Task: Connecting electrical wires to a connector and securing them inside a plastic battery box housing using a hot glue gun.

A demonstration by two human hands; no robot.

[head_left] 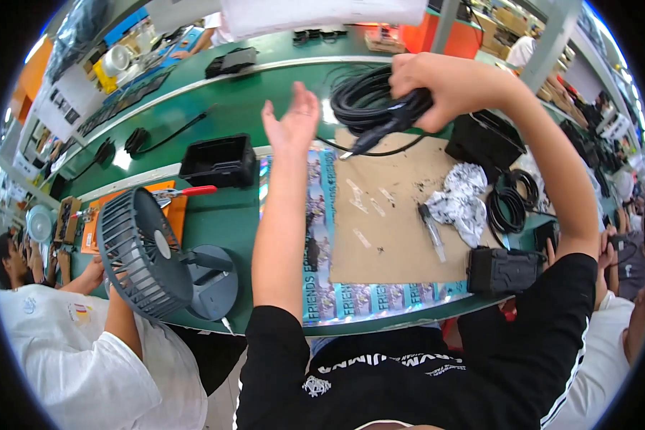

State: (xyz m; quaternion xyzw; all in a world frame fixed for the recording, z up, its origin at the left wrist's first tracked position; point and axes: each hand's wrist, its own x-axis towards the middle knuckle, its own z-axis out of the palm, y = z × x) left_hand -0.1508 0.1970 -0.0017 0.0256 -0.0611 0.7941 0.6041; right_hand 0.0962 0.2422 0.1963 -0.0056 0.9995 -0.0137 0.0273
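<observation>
Right hand (448, 86): raised over the far part of the bench (222, 215), fingers curled, closed round one side of a coil of black cable (362, 104). Coil hangs out to the left of that hand, toward the other; a thicker black plug (374, 136) slants down from its lower side, and a loose loop trails below.

Left hand (294, 123): well open, thumb apart from the fingers, nothing in it. Held just left of the coil, a gap between.

Nearer the body from the right hand: brown sheet (387, 251), dark crumbs and small clear strips on it. On its right part, a clear tube with a dark end (432, 233) beside crumpled silver wrap (459, 201).

Right of the wrap, below the right hand: second cable coil (510, 202). Closer to the body, a black box (505, 269).

Left of the left hand: open black bin (218, 159). Farther left and nearer the body: grey desk fan (147, 251), red-handled tool (196, 190) behind it.
</observation>
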